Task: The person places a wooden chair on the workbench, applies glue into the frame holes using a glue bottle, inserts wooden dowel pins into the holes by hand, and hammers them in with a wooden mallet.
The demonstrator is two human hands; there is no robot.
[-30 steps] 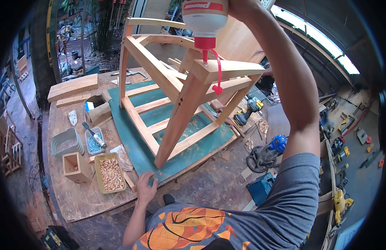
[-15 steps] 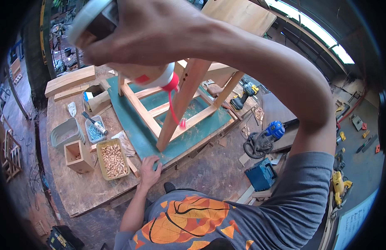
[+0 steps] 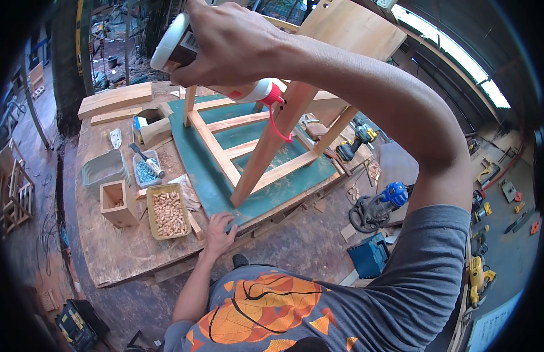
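Observation:
My right hand, raised over the bench, is wrapped round a white glue bottle tipped on its side. Its red nozzle points at small holes near the top of a wooden leg, and a red cap dangles on a strap beside that leg. The leg belongs to a slatted wooden chair frame standing on a green mat. At the mat's near edge rests my left hand, its fingers curled. A small dark teal patch shows between thumb and fingers; I cannot make out what it is.
On the workbench, left of the mat, stand a tub of wooden dowels, an open wooden box and a tray of blue bits. A cordless drill lies right of the frame. Below it is a blue power tool.
The bottle's nozzle has come up close to the holes in the leg. The view has shifted, so the bench scene sits slightly further right. My left hand stays at the mat's edge.

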